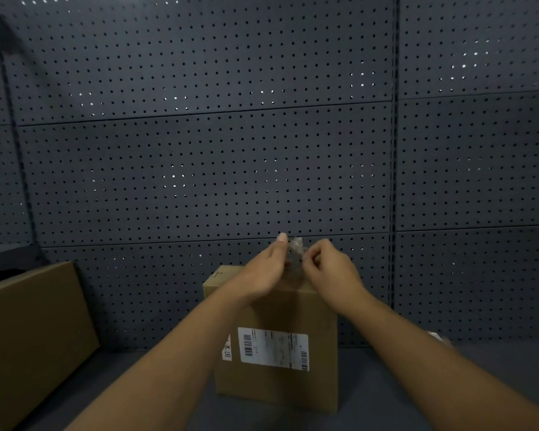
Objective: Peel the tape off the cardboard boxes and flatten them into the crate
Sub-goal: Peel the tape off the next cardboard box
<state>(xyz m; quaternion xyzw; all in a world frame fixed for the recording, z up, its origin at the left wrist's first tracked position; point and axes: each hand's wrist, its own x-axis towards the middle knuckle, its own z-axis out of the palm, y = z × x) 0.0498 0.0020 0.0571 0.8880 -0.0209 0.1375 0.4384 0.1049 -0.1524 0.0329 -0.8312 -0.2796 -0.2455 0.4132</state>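
Note:
A brown cardboard box [277, 384] with a white shipping label [273, 349] stands upright on the dark surface in the lower middle. Both my hands are raised above its top. Between them is a crumpled strip of clear tape [295, 248], which runs down toward the box top. My right hand [327, 269] pinches the tape with curled fingers. My left hand [266, 269] has its fingers extended and touches the tape at its fingertips. The far side of the box top is hidden behind my hands.
A second, larger cardboard box [35, 337] leans at the left edge. A grey pegboard wall [199, 166] rises right behind the boxes. A small pale object [436, 336] lies at the right by the wall's foot. No crate shows.

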